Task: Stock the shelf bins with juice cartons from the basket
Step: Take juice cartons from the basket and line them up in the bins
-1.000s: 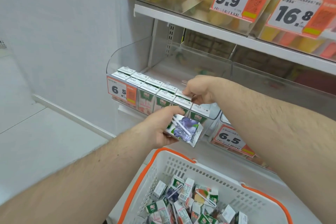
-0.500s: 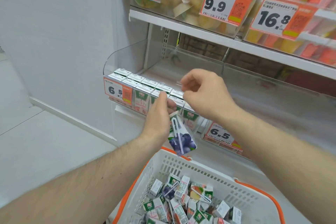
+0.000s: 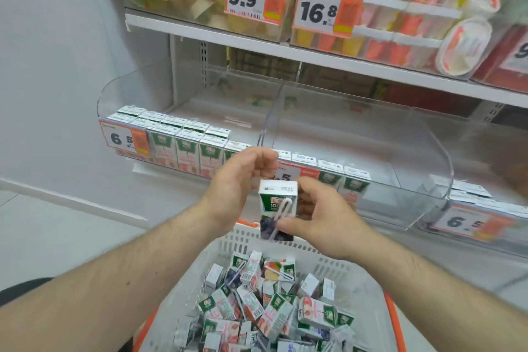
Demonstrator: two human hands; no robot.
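An upright juice carton (image 3: pixel 277 203) with a green label, a blueberry picture and a straw on its front hovers above the basket's far rim. My right hand (image 3: pixel 323 218) grips it, thumb on the lower front and fingers behind. Close against the carton's left side is my left hand (image 3: pixel 238 188), its fingers loosely curved over the top edge. Below, the white basket (image 3: pixel 228 241) with orange rim holds several loose cartons (image 3: pixel 271 308). The left clear shelf bin (image 3: pixel 114 94) has two rows of cartons (image 3: pixel 183 140). The middle bin (image 3: pixel 423 151) has a few cartons (image 3: pixel 343 177) along its front.
A third bin (image 3: pixel 485 208) with cartons sits at the right, with a 6.5 price tag in front. The shelf above (image 3: pixel 257 37) carries fruit cups and 9.9 and 16.8 tags. A white wall and pale floor (image 3: pixel 57 237) lie to the left.
The blueberry carton went from my left hand's grip to my right hand and now stands upright. My right hand came down from the left bin's cartons. The view shifted right.
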